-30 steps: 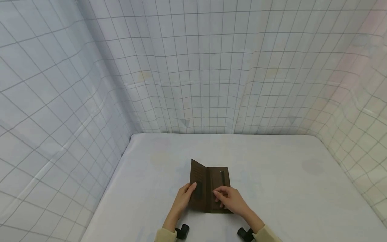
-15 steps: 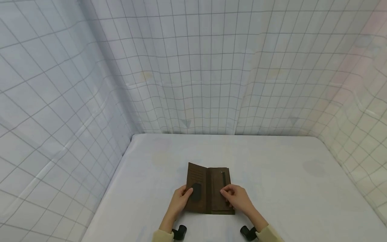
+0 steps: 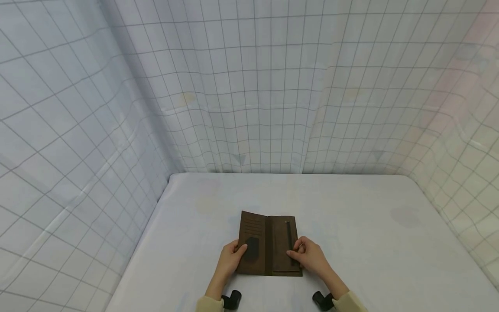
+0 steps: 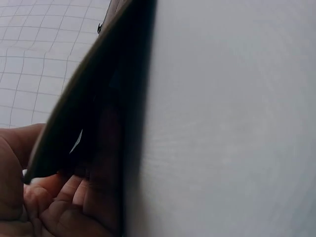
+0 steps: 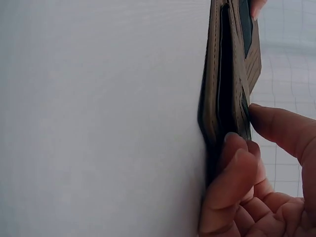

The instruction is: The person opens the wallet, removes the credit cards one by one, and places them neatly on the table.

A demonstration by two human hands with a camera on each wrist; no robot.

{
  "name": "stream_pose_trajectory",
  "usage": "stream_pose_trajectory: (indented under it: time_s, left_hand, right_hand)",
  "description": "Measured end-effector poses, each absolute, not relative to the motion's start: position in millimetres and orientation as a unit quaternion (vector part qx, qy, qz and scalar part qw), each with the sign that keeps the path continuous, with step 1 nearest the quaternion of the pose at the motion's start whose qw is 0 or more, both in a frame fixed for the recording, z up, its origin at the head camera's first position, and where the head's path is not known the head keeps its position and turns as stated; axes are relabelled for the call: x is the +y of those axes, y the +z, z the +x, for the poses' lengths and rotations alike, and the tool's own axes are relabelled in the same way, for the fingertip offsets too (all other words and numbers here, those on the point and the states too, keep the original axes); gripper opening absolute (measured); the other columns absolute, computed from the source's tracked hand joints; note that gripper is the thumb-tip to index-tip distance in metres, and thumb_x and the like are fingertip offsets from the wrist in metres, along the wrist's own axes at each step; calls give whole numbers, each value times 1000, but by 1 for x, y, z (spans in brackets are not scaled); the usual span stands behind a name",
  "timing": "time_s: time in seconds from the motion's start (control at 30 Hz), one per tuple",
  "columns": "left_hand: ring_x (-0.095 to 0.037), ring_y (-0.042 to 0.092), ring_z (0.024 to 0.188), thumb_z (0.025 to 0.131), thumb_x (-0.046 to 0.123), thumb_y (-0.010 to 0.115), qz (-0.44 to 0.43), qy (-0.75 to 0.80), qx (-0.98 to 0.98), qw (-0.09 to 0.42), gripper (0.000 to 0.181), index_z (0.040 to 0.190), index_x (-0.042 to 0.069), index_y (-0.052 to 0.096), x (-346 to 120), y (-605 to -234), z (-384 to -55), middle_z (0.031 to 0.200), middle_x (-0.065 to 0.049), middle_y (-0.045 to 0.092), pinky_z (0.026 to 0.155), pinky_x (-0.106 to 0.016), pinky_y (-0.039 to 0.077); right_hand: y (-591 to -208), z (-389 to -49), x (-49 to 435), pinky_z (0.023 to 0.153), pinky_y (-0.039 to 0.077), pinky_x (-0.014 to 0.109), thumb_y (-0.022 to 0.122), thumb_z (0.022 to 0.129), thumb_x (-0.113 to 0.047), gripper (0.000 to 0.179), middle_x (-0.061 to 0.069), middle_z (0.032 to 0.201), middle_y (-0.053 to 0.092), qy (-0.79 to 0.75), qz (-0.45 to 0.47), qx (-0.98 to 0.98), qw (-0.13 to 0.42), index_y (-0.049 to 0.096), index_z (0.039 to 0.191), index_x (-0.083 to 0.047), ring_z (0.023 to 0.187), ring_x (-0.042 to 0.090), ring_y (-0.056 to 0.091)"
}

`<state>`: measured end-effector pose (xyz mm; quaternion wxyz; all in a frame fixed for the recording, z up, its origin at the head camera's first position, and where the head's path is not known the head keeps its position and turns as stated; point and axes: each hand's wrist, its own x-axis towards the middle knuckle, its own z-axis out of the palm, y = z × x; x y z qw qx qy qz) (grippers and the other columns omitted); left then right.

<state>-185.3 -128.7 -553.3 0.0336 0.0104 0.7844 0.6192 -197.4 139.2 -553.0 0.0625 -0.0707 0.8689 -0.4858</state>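
Between the two hands, on the white desk (image 3: 362, 225): brown wallet (image 3: 268, 247), spread wide, spine running away from the person. Right half lies on the desk; left half tilts up off it, seen edge-on in the left wrist view.

Left hand (image 3: 228, 261) is at the wallet's left edge. Grip there is closed to about the panel's thickness: thumb on the inner face, fingers behind, pinching the raised panel. Underside is dark in the left wrist view, so exact finger contact is hard to read.

Right hand (image 3: 310, 255) is at the wallet's right edge. Grip nearly closed: thumb on the inner face beside the zipper (image 3: 289, 234), other fingers curled at the layered edge, pinching it. Right wrist view shows a dark gap between the layers, fingertips right at it; can't tell how far in they go.

On the wallet's left half: card slots (image 3: 252, 227) toward the far end, dark window (image 3: 252, 248) below them, near the left thumb. On the right half: zipper, running parallel to the spine.

Nearer the person than the wallet: pale yellow sleeves (image 3: 210, 304) on both arms, black wrist devices (image 3: 232, 300) just inside them. Beyond the wallet, past the desk's far edge: white grid-pattern curtain (image 3: 269, 99).
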Motion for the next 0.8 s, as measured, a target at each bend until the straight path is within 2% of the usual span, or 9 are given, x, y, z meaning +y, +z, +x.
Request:
stream_pose_trajectory:
  time_s: [0.17, 0.53, 0.8]
  left_hand:
    - [-22, 62, 75, 95, 9, 56, 10, 620, 784, 25, 27, 109, -14, 59, -129, -552, -186, 89, -18, 67, 64, -31, 49]
    - [-20, 64, 78, 95, 10, 57, 17, 615, 789, 10, 32, 113, -16, 57, -132, -561, -191, 95, -21, 67, 65, -29, 50]
    - [-28, 63, 81, 95, 3, 55, 22, 622, 782, 27, 29, 112, -20, 55, -127, -533, -181, 95, -25, 66, 68, -34, 50]
  right_hand:
    - [-550, -196, 138, 40, 38, 28, 75, 83, -24, 31, 0, 61, 50, -484, -55, 870, 70, 52, 92, -6, 43, 14, 48]
    - [-548, -197, 134, 40, 37, 27, 77, 80, -25, 39, 1, 65, 51, -483, -22, 873, 65, 50, 97, -4, 42, 14, 48]
    - [-550, -196, 135, 39, 37, 28, 77, 80, -27, 37, 1, 65, 50, -479, -10, 876, 61, 51, 93, -3, 41, 13, 47]
